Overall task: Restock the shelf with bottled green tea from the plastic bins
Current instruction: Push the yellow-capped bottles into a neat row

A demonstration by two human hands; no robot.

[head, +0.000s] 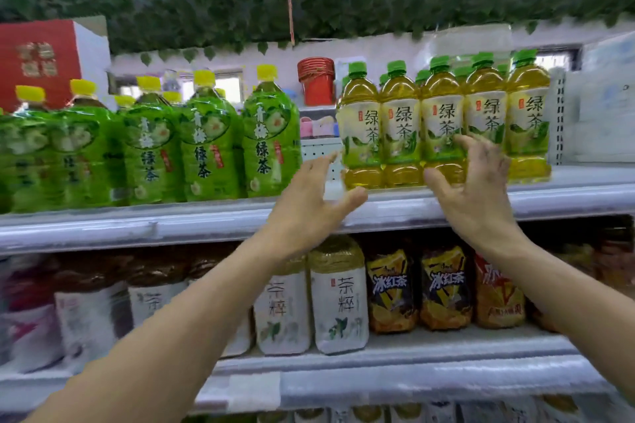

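Green-capped bottles of green tea (443, 120) are standing in a tight front row on the upper shelf (567, 196), shoulder to shoulder, more caps showing behind them. Your right hand (476, 189) is spreading open against the lower label of the middle bottles, fingers straight, thumb reaching low near the bases; it is touching, not gripping. Your left hand (316, 203) is hovering open just beside the leftmost bottle, fingers relaxed, holding nothing. No plastic bin is showing in this view. Risk, as I judge it: the bottles are sitting close to the shelf lip, so a push that is too low or uneven may be tipping one forward off the edge, or knocking the row sideways into the gap on the left. The bottles are clear, smooth plastic, waisted near the base, amber-yellow liquid inside, glossy wrap labels that may be slipping under flat fingers. To the left, fatter yellow-capped bottles (209, 148) in bright green film are crowding the same shelf.
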